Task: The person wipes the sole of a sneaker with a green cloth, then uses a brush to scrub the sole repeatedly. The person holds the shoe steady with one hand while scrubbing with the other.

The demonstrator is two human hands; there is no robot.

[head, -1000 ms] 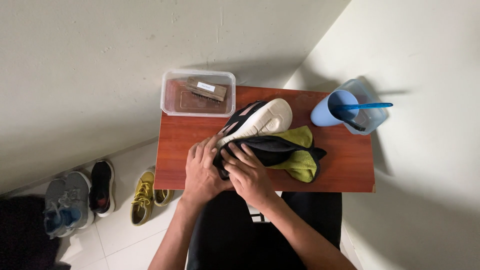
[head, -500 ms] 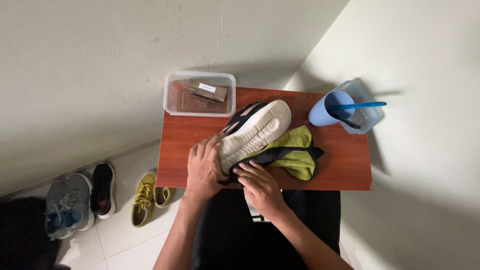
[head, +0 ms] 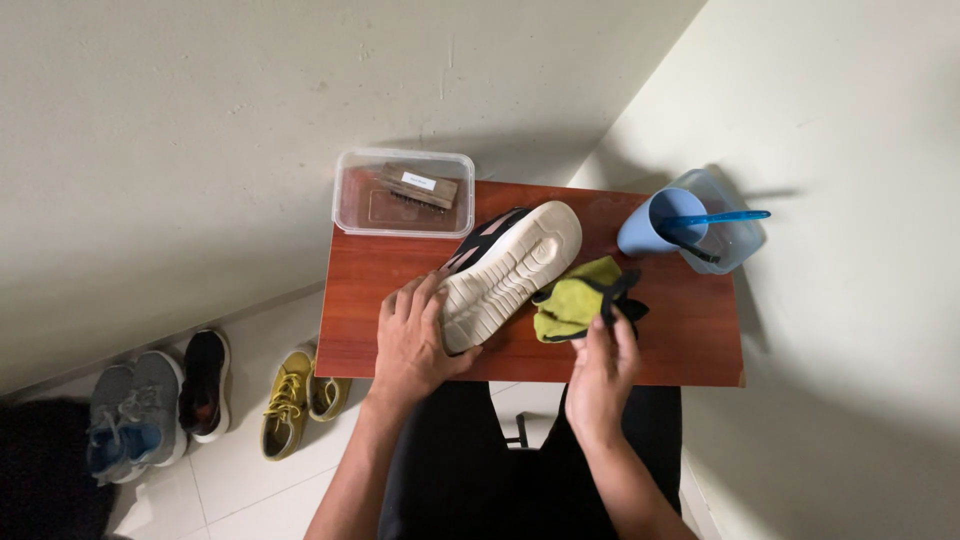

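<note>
The left hand lies with its fingers spread, palm down, over the heel end of a shoe, pinning it to the table. The right hand has its fingertips drawn together, pinching the near edge of a yellow-green cloth with a black strip; how tight the pinch is cannot be told, since the hand is seen from behind.

The shoe rests sole up in the middle of the table, its pale tread facing the camera and a bit of dark upper showing along the far edge. Its long axis runs on a diagonal: heel near the left hand at the front, toe pointing away and to the right, toward the back of the table. The cloth lies just beside the shoe's right flank, close to touching it.

This looks like the cleaning of the sole, at the point where the shoe is steadied and the cloth gathered. A wipe would call for the cloth bunched firmly and drawn along the diagonal of the tread, with the left hand pressing down.

Further out, a clear box holding a brush sits at the back left corner, and a blue cup stands inside a clear tub at the back right. More shoes stand on the floor to the left.
</note>
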